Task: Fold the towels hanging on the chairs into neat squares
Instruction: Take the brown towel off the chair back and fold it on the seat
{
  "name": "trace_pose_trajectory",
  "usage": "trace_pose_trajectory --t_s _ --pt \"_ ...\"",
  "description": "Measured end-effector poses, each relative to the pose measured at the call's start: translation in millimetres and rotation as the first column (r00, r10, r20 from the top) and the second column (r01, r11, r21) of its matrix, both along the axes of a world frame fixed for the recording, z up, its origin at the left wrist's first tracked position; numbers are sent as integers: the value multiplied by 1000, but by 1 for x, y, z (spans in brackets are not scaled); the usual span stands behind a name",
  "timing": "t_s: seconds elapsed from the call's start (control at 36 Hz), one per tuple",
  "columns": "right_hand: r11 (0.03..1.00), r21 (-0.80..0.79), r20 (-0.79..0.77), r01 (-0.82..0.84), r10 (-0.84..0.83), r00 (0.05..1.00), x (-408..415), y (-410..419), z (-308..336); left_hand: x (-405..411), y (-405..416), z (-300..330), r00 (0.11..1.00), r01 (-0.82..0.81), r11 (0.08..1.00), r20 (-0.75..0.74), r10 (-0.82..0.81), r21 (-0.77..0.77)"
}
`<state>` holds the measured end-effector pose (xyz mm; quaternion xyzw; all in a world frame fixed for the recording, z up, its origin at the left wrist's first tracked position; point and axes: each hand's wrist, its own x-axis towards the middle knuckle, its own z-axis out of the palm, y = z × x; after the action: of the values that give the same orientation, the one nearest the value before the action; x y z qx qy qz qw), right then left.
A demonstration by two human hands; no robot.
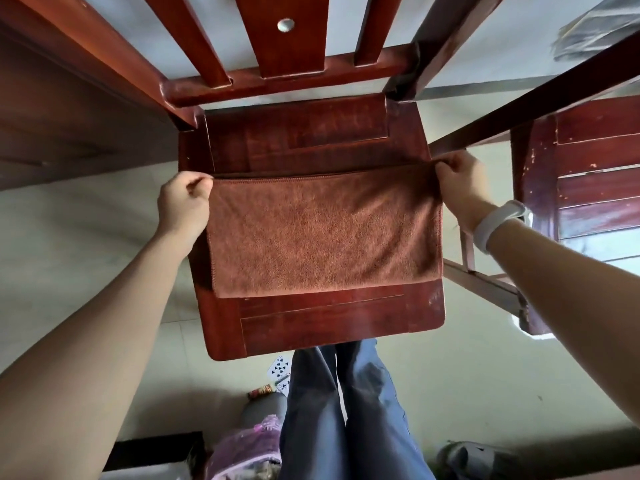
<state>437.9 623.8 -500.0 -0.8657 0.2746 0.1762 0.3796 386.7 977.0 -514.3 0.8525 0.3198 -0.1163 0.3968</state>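
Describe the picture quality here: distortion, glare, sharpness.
Head view: wide-angle bending splays the chair back outward; window glare whitens the floor at right; the brown towel, pinched by left hand and right hand, is fairly sharp; the frame's bottom edge is soft.

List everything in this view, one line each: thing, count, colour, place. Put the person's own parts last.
brown terry towel: one, rust brown, folded flat on the chair seat, far corners pinched.
red-brown wooden chair: one, reddish brown, centre, slatted back at top.
second wooden chair: one, dark red, scuffed, right edge.
playing cards: a few, white, on the floor under the seat's near edge.
pink plastic bag: one, pink, floor at bottom.
white wristband: one, white, right wrist.
blue jeans legs: two, blue, below the seat.
left hand: pinches the towel's far left corner.
right hand: pinches the towel's far right corner.
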Motion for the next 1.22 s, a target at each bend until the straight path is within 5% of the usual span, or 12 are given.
trace_pose_trajectory --t_s 0.42,0.64,0.75,0.81,0.89,0.97,1.03,1.22 --pt "986 -148 -84 -75 63 994 14 7 -8 16 -9 -6 984 175 950 -88 -157 260" --pt "959 -243 -28 -147 145 989 9 7 -9 19 -9 -6 984 141 933 -148 -97 332" --pt "981 -194 282 0 56 958 -1 10 12 10 -17 4 979 130 898 86 -183 421" --pt "973 -227 435 -46 144 889 -10 17 25 1 -28 11 952 142 850 166 -258 507" --pt "872 -361 396 -330 464 792 -31 40 30 -18 -51 12 842 358 743 148 -519 565" --pt "565 -464 208 -683 818 536 -52 70 14 -31 -75 1 691 620 590 -4 -723 518" --pt "406 -483 67 -776 900 430 -61 84 -2 -32 -85 -9 651 689 532 -97 -753 491" --pt "361 -538 -67 -762 883 465 -49 74 -41 -25 -69 -34 705 650 534 -169 -689 540"
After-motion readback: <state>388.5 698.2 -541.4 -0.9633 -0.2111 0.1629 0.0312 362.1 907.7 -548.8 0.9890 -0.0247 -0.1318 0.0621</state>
